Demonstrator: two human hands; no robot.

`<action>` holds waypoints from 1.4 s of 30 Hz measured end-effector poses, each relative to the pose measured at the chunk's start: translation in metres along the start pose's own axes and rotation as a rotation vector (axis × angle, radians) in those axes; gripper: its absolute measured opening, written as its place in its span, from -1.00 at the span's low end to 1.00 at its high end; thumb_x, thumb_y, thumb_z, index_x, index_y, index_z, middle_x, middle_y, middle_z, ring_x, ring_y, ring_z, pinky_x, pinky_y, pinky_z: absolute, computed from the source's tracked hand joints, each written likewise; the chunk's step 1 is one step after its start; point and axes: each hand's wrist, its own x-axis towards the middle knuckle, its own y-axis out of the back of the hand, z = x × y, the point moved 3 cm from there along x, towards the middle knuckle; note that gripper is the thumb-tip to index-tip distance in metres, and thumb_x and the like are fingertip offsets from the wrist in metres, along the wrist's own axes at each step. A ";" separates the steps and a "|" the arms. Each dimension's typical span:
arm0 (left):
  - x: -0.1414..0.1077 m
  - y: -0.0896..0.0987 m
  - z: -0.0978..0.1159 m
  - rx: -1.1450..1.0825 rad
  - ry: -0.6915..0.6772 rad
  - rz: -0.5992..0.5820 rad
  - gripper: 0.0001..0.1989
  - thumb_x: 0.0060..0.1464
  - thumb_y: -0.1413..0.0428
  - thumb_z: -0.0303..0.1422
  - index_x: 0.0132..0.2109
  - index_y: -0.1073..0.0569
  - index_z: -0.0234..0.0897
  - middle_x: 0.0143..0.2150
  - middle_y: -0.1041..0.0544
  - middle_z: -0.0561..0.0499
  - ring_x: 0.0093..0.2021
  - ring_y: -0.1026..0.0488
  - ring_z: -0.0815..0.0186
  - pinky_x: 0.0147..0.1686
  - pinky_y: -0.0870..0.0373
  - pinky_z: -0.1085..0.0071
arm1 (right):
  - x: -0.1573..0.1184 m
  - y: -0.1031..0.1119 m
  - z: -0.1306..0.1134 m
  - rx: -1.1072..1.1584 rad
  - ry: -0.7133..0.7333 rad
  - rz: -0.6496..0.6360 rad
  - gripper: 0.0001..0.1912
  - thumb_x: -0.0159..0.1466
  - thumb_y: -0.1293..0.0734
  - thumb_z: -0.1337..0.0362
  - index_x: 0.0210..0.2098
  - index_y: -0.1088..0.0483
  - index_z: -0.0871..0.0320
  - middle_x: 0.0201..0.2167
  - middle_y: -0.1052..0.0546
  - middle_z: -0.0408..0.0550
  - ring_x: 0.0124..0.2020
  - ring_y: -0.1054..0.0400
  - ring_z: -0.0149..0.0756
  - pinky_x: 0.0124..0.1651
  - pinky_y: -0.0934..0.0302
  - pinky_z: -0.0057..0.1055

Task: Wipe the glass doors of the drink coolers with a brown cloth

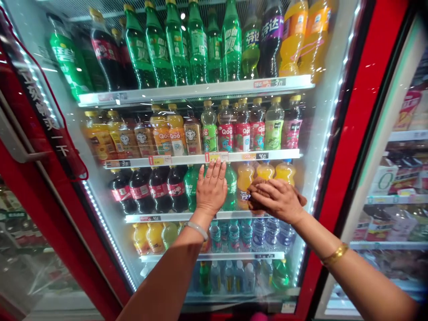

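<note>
Well, just beyond the gold bracelet (335, 255) on my right wrist, my right hand (280, 196) holds a bunched brown cloth (256, 203), seemingly against the red-framed glass door (356, 133), while my left hand (211, 187) lies flat near it, fingers stretched, holding nothing. If I press unevenly, I reckon the cloth could slip from under my fingers before the orange bottles (246, 173), and my bare palm could smudge the pane in front of the green bottles (190, 183).
</note>
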 end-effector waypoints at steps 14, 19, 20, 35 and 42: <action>0.015 0.014 0.024 -0.061 0.022 0.062 -0.25 0.32 -0.04 -0.40 0.53 0.08 -0.23 0.43 -0.32 -0.17 0.52 -0.09 0.16 0.53 0.06 0.05 | 0.013 -0.004 -0.004 -0.061 0.054 0.076 -0.68 0.25 -0.43 0.27 -0.02 -0.50 -0.19 0.00 -0.54 -0.20 0.11 -0.22 -0.20 0.18 -0.08 -0.16; 0.062 0.003 0.083 -0.160 -0.015 0.003 -0.28 0.34 0.01 -0.38 0.54 0.10 -0.25 0.53 -0.12 -0.11 0.56 0.05 0.20 0.55 0.13 0.07 | -0.020 0.035 0.064 -0.071 0.115 -0.058 -0.68 0.27 -0.43 0.25 0.02 -0.48 -0.08 0.04 -0.53 -0.12 0.14 -0.24 -0.17 0.14 -0.13 -0.18; 0.072 -0.003 0.094 -0.167 -0.015 -0.008 -0.29 0.35 0.02 -0.37 0.54 0.10 -0.26 0.54 -0.08 -0.10 0.56 0.08 0.20 0.55 0.15 0.07 | -0.016 0.041 0.081 -0.096 0.036 -0.042 -0.66 0.26 -0.44 0.24 0.03 -0.47 -0.06 0.05 -0.51 -0.08 0.14 -0.24 -0.14 0.13 -0.15 -0.17; 0.088 -0.037 0.129 -0.105 -0.090 -0.025 -0.26 0.35 0.03 -0.37 0.54 0.17 -0.33 0.54 -0.05 -0.10 0.56 0.09 0.17 0.56 0.27 0.04 | -0.093 0.046 0.102 -0.107 0.006 -0.010 -0.65 0.25 -0.38 0.34 0.00 -0.49 -0.12 0.01 -0.52 -0.13 0.12 -0.30 -0.15 0.21 -0.20 -0.11; 0.088 -0.041 0.129 -0.136 -0.085 -0.008 -0.23 0.34 0.02 -0.37 0.54 0.21 -0.28 0.53 -0.06 -0.07 0.56 0.07 0.17 0.57 0.25 0.04 | -0.021 0.052 0.153 -0.205 -0.622 0.287 -0.55 0.21 -0.44 0.15 0.09 -0.44 -0.01 0.12 -0.44 0.07 0.16 -0.29 0.04 0.23 -0.14 0.05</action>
